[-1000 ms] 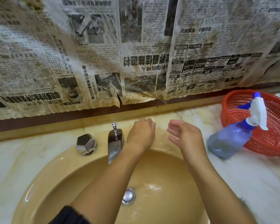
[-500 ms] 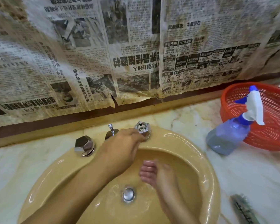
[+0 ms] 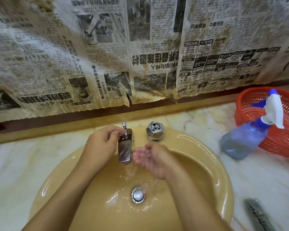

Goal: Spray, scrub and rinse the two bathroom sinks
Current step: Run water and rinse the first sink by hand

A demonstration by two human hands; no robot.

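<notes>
Sink (image 3: 212,165), a tan oval basin set into a pale marbled counter (image 3: 260,180), fills the near middle of the view, with its chrome drain stopper (image 3: 138,195) low in the bowl and water pooling and rippling around it. At the far rim the chrome spout (image 3: 124,151) points toward the near side, its long axis running far to near, and a stream of water falls from its tip into the bowl just short of the drain. The relation that matters for the rinse is between that stream and the right hand (image 3: 151,158): the hand sits immediately right of the spout tip, palm up and fingers loosely cupped, holding nothing, so the water lies just to its left and slightly nearer, and it is the closer hand to the stream. The left hand (image 3: 102,144) is on the left of the spout, fingers curled over something beside it, most likely the left tap knob, which is hidden beneath the hand; whether it is turning or only resting there cannot be told. The right tap knob (image 3: 155,130) stands untouched at the far rim, right of the spout. Farther out on the counter to the right, a blue spray bottle (image 3: 247,139) leans against a red plastic basket (image 3: 287,142), and a dark brush (image 3: 257,214) lies near the right edge of the basin. Stained newspaper (image 3: 140,55) covers the wall behind. A sweep of the cupped hand to the left would likely catch water for splashing round the bowl.
</notes>
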